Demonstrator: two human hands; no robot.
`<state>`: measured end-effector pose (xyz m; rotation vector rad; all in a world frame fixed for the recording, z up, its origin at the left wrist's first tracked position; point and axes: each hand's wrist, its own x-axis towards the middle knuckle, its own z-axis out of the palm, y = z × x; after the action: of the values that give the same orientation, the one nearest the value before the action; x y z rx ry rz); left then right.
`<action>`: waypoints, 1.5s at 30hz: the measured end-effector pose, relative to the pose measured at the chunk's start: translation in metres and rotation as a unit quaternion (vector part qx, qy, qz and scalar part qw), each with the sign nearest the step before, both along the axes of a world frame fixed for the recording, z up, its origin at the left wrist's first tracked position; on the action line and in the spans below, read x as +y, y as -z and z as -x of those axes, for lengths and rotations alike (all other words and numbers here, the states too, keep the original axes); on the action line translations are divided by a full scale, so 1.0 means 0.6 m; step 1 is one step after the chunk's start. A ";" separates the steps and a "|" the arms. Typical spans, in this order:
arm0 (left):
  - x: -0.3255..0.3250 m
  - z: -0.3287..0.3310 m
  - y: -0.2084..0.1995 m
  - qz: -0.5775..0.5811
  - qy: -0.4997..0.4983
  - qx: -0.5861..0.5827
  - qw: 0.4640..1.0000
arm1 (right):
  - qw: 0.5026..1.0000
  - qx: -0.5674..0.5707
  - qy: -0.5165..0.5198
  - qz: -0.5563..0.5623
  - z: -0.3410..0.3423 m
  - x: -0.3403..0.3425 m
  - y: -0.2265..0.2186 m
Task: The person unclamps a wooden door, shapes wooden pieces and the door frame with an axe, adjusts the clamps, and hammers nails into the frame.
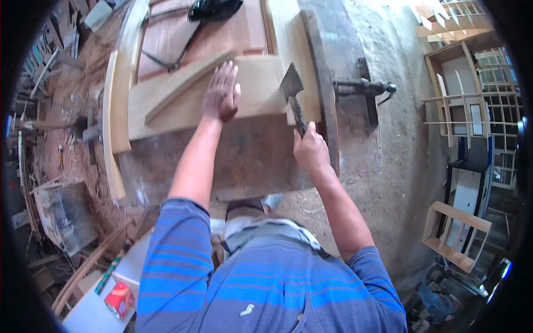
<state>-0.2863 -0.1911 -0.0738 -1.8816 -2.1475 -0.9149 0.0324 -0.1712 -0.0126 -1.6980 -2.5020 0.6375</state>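
Observation:
A panelled wooden door [261, 83] lies flat on a worn workbench [239, 161]. Across its near rail a loose wooden strip [177, 95] rests at a slant. My left hand [222, 94] lies palm down with fingers stretched out, beside the strip's far end; whether it touches the strip I cannot tell. Wrapped round the dark handle of a putty knife [292, 83] is my right hand [312, 149]. The wide blade points away from me, over the door's right-hand near corner.
Along the door's right side runs a dark bar [319, 72], with a metal clamp [363, 89] next to it. A black object [215, 9] lies on the door's far part. Wooden frames [458, 233] stand at right; a red packet [119, 299] sits at lower left.

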 end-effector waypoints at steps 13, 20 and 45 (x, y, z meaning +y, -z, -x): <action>-0.018 -0.007 -0.001 0.041 -0.045 -0.006 0.998 | 0.992 0.106 0.039 0.051 -0.044 -0.062 0.042; -0.014 -0.085 0.010 -0.039 -0.254 -0.121 0.959 | 0.974 0.216 0.051 0.036 -0.062 -0.066 0.022; -0.007 -0.091 0.010 0.004 -0.287 0.024 0.958 | 0.946 0.324 -0.019 0.001 -0.048 -0.031 -0.111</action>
<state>-0.2316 -0.1955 -0.0799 -1.1415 -2.4528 -0.7177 0.0612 -0.1896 0.0541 -1.1710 -2.0562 1.0035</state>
